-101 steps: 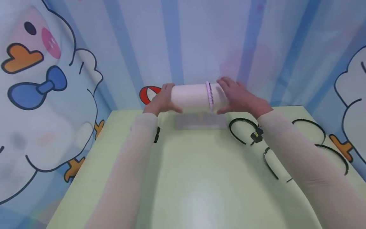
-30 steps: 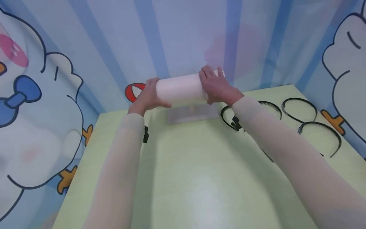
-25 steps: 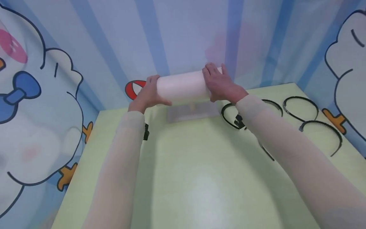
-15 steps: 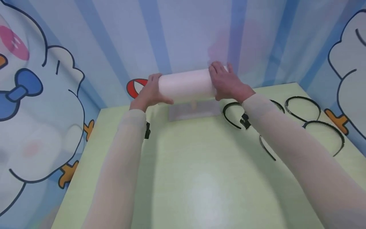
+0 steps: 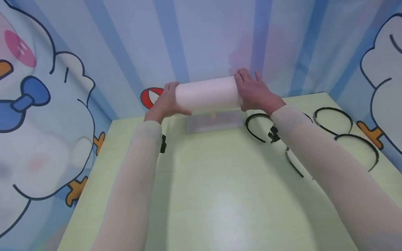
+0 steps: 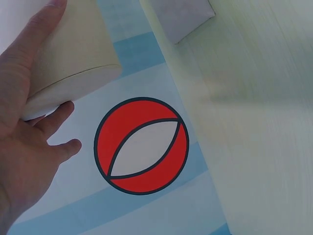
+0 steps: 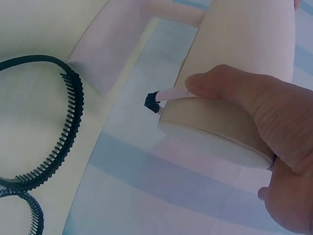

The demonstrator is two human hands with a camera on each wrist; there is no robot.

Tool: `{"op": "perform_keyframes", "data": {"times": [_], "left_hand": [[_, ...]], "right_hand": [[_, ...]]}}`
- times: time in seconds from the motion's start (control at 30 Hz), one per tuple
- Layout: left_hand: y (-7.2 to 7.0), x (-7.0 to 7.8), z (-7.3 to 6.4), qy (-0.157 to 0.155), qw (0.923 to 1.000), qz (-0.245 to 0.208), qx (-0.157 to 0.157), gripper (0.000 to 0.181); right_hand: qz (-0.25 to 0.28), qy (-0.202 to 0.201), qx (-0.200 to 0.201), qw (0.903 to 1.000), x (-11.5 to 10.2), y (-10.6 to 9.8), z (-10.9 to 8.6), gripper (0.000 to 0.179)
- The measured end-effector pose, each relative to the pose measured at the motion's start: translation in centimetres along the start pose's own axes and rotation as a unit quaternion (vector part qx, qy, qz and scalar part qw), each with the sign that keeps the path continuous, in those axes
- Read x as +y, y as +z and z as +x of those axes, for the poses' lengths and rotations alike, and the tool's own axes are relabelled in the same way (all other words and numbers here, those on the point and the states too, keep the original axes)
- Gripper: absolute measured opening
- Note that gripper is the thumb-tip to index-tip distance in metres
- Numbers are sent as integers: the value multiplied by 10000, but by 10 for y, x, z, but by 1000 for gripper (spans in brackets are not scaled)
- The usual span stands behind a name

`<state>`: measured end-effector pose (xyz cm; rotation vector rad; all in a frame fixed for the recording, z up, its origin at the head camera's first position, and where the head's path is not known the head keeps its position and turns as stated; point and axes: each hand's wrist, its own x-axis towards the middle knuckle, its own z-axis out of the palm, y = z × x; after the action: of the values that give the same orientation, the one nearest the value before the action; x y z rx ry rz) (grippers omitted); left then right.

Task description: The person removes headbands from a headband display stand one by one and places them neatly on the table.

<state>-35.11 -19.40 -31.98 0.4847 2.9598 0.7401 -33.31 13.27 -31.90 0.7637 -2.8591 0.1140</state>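
A white cylinder (image 5: pixel 207 92) lies level on a short post above a pale flat base (image 5: pixel 216 122), as a headband display stand. My left hand (image 5: pixel 166 101) holds its left end, the thumb along the front; in the left wrist view several fingers reach round the end face. My right hand (image 5: pixel 255 91) grips near the right end. In the right wrist view, its thumb presses a pale pink headband (image 7: pixel 172 94) against the cylinder. One dark tip of that headband sticks out past the cylinder's side; most of the band is hidden by the hand.
Several black toothed headbands lie at the right of the pale table (image 5: pixel 201 195), among them one near the base (image 5: pixel 255 128) and one at the far right (image 5: pixel 361 141), partly under my right forearm. A printed curtain (image 5: pixel 213 38) stands close behind the stand.
Earlier the pink headband showed on the cylinder between my hands; then my right hand covered it. Over the last second that hand has slid right along the cylinder. The left hand keeps its hold.
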Motion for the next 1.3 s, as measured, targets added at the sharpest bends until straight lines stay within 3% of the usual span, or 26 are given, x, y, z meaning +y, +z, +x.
{"op": "perform_keyframes", "data": {"times": [0.47, 0.67, 0.93, 1.3], "left_hand": [[-4, 3, 1, 33, 10000, -32, -18, 113], [-1, 0, 1, -14, 10000, -72, -45, 114], [-3, 2, 0, 89, 10000, -29, -22, 115], [-5, 1, 2, 22, 10000, -5, -48, 115]], "right_hand": [[123, 213, -2, 9997, 18, -3, -11, 114], [270, 270, 58, 9993, 29, 2, -25, 121], [346, 489, -176, 9981, 40, 11, -47, 119], [256, 395, -360, 9982, 34, 13, -66, 114]]}}
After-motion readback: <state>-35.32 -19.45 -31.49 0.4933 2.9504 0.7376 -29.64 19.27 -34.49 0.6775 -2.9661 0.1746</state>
